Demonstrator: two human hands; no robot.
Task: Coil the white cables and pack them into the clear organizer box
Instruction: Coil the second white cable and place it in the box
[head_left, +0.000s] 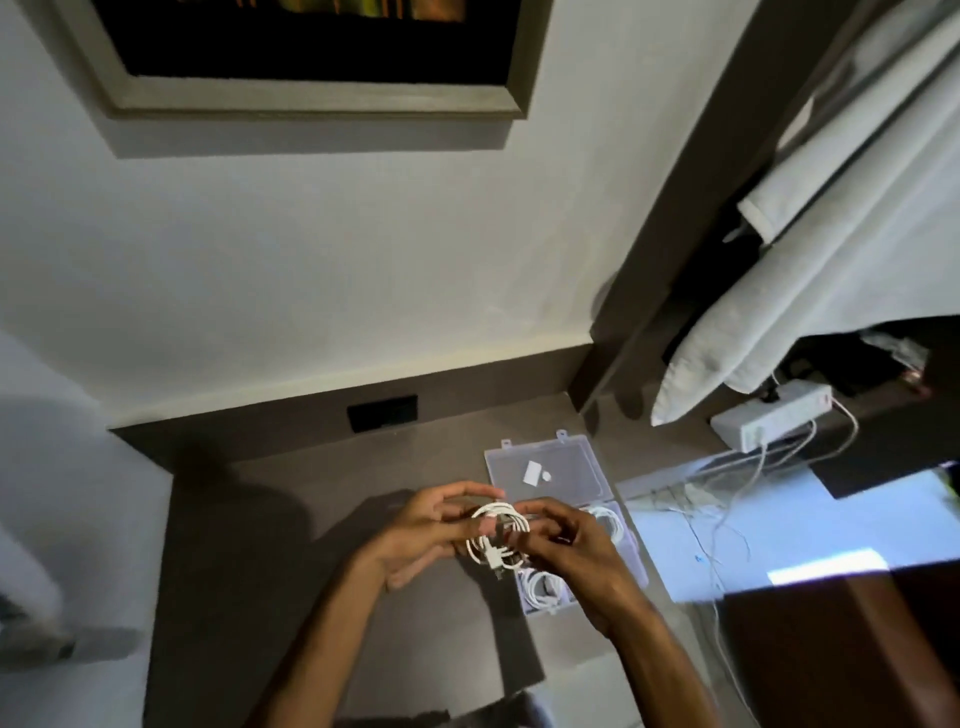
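Both hands meet over the brown table and hold one white cable (496, 538) wound into a small coil, its plug end hanging below. My left hand (434, 525) pinches the coil's left side. My right hand (569, 545) grips its right side. Just behind and to the right lies the clear organizer box (623, 530), open, with its lid (545, 470) flat toward the wall. Two coiled white cables rest in the box's tray, one (608, 519) at the far end, one (543, 587) at the near end, partly hidden by my right hand.
The brown table (270, 571) ends at a white wall with a dark socket plate (382, 413). A white power strip (769, 415) with loose thin wires (727, 499) sits to the right, under hanging white curtains (831, 234). A framed picture (311, 98) hangs above.
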